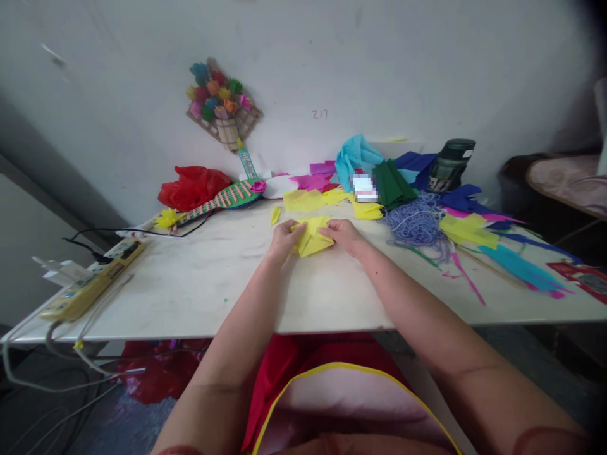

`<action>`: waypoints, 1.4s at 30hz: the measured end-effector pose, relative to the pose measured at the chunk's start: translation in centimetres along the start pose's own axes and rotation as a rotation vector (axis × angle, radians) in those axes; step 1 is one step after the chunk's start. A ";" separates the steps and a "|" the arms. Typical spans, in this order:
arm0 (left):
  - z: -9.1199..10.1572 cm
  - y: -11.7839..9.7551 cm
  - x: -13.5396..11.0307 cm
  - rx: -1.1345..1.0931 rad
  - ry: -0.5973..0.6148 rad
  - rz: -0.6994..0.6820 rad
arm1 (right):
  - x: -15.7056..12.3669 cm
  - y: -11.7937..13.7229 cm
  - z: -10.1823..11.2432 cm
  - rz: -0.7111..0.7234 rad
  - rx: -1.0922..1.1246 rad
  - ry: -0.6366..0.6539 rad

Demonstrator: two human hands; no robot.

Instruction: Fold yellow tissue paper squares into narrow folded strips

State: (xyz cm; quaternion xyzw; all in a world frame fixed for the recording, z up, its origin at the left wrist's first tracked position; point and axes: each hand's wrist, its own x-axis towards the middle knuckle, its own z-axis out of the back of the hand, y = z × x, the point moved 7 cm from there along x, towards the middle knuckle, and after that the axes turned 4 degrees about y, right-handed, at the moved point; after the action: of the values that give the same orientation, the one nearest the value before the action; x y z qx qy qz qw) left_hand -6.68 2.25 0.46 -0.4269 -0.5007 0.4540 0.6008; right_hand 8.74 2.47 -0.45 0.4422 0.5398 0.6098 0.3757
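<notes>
Yellow paper (313,237) at mid-desk; contact with the desk (190,284) below cannot be told. The person's left hand (283,239) and right hand (345,236) hold its left and right edges, fingers pinched. Yarn (415,218) lies right; power strip (97,283), left end; bottle (449,165), far right.

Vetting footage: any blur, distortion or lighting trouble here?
Head view: dim, soft light, top-right corner black; forearms stretched wide toward the bottom edge; left hand, right hand and yellow paper slightly soft; pixelated patch beside the dark green paper.
</notes>
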 end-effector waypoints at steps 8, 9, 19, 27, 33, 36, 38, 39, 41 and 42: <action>0.7 0.2 0.2 -0.070 -0.092 0.002 | -0.6 1.6 -0.6 0.061 -0.006 0.104; 0.7 0.2 0.2 -0.098 -0.098 -0.004 | -0.6 1.7 -0.7 0.082 -0.014 0.123; -0.2 0.1 0.0 -0.242 0.069 -0.013 | 0.2 0.6 -0.2 0.088 -0.033 0.035; -0.3 -0.5 -0.4 -0.258 0.183 0.004 | 0.3 0.5 0.2 0.084 -0.040 0.027; -0.6 0.1 -0.6 -0.218 0.264 0.076 | 0.2 0.6 0.3 0.091 -0.041 0.036; -0.5 0.4 -0.5 -0.194 0.239 0.089 | 0.1 0.7 0.3 0.087 -0.048 0.038; -0.5 0.6 -0.4 -0.191 0.219 0.091 | 0.1 0.7 0.3 0.091 -0.060 0.034; -0.6 0.7 -0.4 -0.193 0.214 0.094 | 0.1 0.7 0.3 0.091 -0.069 0.032; -0.7 1.0 -0.3 -0.203 0.215 0.107 | 0.1 0.7 0.2 0.090 -0.084 0.033; -0.8 1.1 -0.3 -0.207 0.219 0.115 | 0.1 0.7 0.2 0.091 -0.092 0.034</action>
State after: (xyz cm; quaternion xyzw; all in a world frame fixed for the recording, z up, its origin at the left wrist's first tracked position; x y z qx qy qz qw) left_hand -6.02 2.13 -0.82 -0.5615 -0.4510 0.3845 0.5774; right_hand 8.92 2.55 0.25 0.4383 0.4968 0.6577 0.3584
